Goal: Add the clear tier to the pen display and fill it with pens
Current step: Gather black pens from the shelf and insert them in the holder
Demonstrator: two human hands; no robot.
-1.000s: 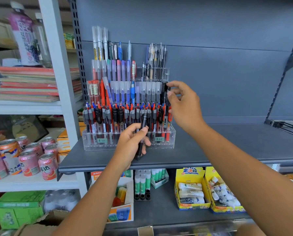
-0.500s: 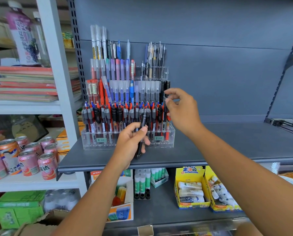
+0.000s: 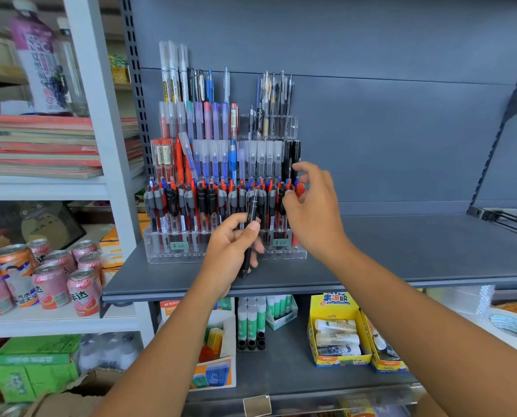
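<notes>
shelf (image 3: 401, 251) bare rightward, pen display (image 3: 224, 206) packed

The pen display (image 3: 167, 251) stands on the left part of the shelf (image 3: 416, 251). The left hand (image 3: 228, 251) with a pen (image 3: 252, 212) is before it, and the right hand (image 3: 314, 212) is at its right end.

One head-worn wide-angle view faces forward and slightly down, near the pen display (image 3: 173, 254).
</notes>
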